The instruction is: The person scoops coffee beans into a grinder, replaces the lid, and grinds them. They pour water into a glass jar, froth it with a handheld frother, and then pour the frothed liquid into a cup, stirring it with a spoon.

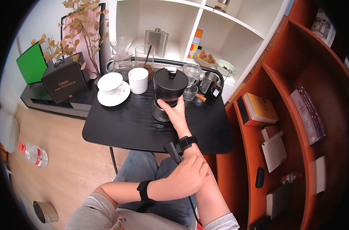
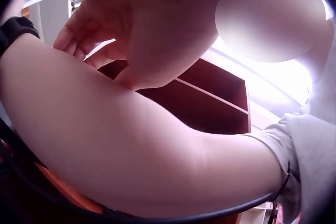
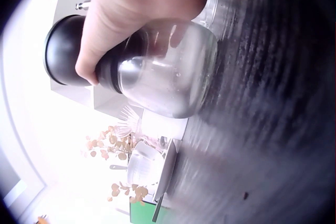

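In the head view my right hand (image 1: 173, 110) grips a coffee grinder (image 1: 170, 85) by its narrow middle, below the black top. The grinder stands upright on the black table (image 1: 117, 124). In the right wrist view its clear glass jar (image 3: 173, 71) shows under the hand, with the thumb wrapped round the dark collar. My left hand (image 1: 189, 174) rests on my right forearm (image 1: 212, 195), fingers loosely bent. Its fingertips and thumb touch the skin in the left wrist view.
Left of the grinder stand a white mug (image 1: 138, 80) and a white cup (image 1: 110, 84) on a saucer. Glassware and a metal pitcher (image 1: 209, 81) line the back and right. A white shelf (image 1: 159, 15) rises behind; a brown bookcase (image 1: 281, 126) is at right.
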The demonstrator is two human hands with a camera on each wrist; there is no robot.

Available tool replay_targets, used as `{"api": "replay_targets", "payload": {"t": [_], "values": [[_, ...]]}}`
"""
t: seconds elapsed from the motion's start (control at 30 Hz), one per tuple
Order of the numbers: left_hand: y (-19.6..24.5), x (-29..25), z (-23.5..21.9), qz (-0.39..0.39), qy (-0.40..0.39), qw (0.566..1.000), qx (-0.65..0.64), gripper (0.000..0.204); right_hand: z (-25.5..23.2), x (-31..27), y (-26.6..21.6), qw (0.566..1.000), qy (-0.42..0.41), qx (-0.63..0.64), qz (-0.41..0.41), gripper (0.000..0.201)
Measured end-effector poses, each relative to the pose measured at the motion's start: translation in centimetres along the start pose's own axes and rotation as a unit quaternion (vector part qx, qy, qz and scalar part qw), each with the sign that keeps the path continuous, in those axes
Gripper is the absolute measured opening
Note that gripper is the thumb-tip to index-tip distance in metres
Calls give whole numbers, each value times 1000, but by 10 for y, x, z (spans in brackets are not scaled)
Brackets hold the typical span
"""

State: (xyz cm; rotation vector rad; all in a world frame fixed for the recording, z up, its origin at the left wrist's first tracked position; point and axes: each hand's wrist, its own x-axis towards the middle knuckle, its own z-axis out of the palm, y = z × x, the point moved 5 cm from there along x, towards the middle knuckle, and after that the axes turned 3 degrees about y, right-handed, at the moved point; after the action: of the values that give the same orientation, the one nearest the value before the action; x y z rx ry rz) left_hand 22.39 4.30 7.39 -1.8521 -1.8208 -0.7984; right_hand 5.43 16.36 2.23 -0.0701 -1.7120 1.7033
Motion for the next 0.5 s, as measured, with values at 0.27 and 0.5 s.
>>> {"api": "replay_targets", "payload": {"t": [0.27,0.5], "values": [[-28,7,5,-62,56,996,-25,31,1,1,2,1000,-2,11,-5,61],[-3,2,-21,16,-44,980,-194,27,1,-1,-3,1000,-2,13,5,62]]}}
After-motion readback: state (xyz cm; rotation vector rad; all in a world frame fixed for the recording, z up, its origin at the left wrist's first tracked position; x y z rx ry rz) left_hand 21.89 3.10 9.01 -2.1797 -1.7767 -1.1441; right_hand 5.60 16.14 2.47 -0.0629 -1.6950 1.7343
